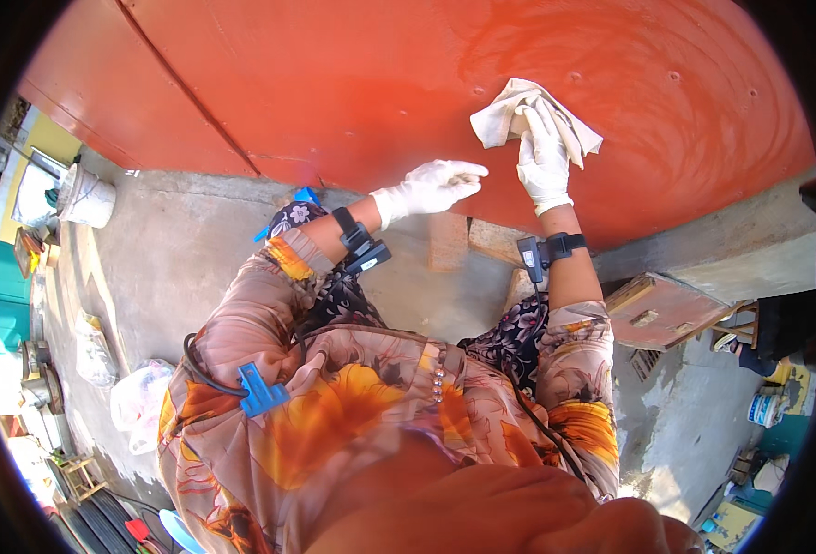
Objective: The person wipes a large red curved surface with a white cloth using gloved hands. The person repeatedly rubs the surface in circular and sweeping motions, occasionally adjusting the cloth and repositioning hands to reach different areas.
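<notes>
A white glove covers my right hand (543,152), which holds a crumpled off-white cloth (501,124) against a red-painted panel (352,76). The cloth's corners spread out on both sides of the fingers. Curved wet-looking streaks mark the red surface to the right of it. Lower and to the left is my left hand (432,187), also gloved in white. It holds nothing; its fingers are stretched out with a small gap at their tips. Whether it touches the panel cannot be told.
Bricks (447,242) lie on the concrete floor (193,263) below the panel. A wooden board (664,311) leans at the right beside a concrete ledge (740,242). Another person's shoe (725,342) shows beyond it. At the left stand a white bucket (88,197) and plastic bags (138,401).
</notes>
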Tool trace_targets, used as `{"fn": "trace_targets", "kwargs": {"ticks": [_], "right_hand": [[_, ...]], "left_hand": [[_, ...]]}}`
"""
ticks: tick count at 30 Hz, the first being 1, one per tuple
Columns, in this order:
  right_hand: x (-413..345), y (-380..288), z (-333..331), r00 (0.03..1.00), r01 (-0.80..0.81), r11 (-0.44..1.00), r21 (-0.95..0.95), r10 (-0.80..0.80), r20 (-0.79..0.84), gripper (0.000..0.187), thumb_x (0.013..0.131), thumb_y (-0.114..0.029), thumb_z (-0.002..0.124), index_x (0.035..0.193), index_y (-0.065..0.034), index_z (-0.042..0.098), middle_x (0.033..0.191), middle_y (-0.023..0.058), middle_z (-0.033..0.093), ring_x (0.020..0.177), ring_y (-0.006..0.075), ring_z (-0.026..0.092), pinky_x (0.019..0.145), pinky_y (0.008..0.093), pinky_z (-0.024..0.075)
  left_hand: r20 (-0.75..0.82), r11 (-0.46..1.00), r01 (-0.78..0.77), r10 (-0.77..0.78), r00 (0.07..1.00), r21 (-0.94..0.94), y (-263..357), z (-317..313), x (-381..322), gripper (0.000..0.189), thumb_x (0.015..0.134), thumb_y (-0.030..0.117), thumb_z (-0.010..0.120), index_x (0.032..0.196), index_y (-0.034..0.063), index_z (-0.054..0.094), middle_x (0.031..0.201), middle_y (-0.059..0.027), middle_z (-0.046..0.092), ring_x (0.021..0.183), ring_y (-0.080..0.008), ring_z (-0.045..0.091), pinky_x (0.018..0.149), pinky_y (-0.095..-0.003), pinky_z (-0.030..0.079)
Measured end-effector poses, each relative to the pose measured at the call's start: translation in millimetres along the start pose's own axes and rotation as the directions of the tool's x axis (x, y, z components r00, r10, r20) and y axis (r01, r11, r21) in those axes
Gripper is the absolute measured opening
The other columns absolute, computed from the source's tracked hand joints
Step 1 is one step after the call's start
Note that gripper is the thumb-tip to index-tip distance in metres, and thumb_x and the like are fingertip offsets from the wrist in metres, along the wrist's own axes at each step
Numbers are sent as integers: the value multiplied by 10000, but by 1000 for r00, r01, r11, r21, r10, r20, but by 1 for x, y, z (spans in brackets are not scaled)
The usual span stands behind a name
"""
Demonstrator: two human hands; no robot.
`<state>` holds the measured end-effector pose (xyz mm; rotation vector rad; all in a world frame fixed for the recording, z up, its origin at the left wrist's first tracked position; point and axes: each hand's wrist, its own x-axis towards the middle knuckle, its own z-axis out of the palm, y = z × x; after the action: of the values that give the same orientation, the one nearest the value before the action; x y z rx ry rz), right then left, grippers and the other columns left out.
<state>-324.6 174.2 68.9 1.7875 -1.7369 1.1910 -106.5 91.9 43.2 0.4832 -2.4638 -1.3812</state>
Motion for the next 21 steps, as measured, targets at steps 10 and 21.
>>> {"fn": "trace_targets", "kwargs": {"ticks": [10,21], "right_hand": [[23,-15,-26,929,-323,710,626,364,66,508,976,-13,499,1470,-124,457,1466,95,503,1351,237,467,1139,334,359],[34,-9,-47,839,-338,529,778,544,-6,412,982,-68,543,1392,-104,565,1221,61,640,1075,124,580,976,273,451]], "left_hand": [[-40,726,-442,541,840,526,63,0,87,319,926,233,597,1201,85,660,1111,-147,695,1044,-341,641,965,-442,481],[448,-11,-547,589,673,837,62,-24,133,423,855,135,579,1252,252,667,1332,-51,602,1218,-240,568,1077,-421,424]]}}
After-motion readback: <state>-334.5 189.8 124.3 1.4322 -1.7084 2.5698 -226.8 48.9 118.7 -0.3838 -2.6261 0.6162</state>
